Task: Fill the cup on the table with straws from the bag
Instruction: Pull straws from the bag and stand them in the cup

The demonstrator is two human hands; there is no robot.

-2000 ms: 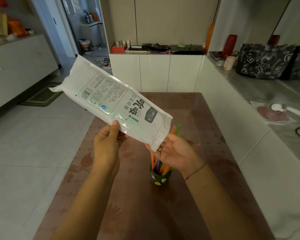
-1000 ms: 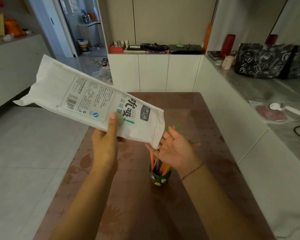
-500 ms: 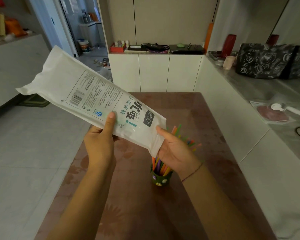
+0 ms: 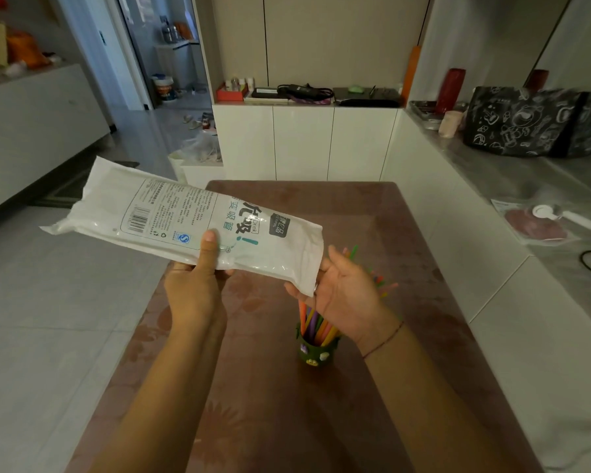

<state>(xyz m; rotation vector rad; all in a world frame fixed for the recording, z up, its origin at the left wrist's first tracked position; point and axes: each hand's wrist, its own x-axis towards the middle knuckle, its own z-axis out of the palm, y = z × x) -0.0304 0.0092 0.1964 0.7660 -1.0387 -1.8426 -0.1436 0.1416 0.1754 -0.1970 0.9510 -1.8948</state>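
A long white plastic bag [image 4: 171,220] with printed text is held over the brown table [image 4: 382,213], lying nearly flat with its mouth to the right. My left hand [image 4: 193,285] grips its lower edge, thumb on top. My right hand [image 4: 345,291] is cupped palm up at the bag's mouth, fingers spread, holding nothing that I can see. Below that hand stands a small dark green cup [image 4: 316,351] with several coloured straws [image 4: 316,324] in it; their tips fan out beyond my right hand. No straws show through the bag.
A white counter [image 4: 512,336] runs along the table's right side, with a black patterned bag [image 4: 533,122] and a small pink cup [image 4: 450,123]. White cabinets [image 4: 304,141] stand beyond the table's far end. Tiled floor lies to the left.
The bag's far end has dropped, so the bag now lies flatter and lower. My right hand has opened again at the mouth after briefly closing on the bag's corner.
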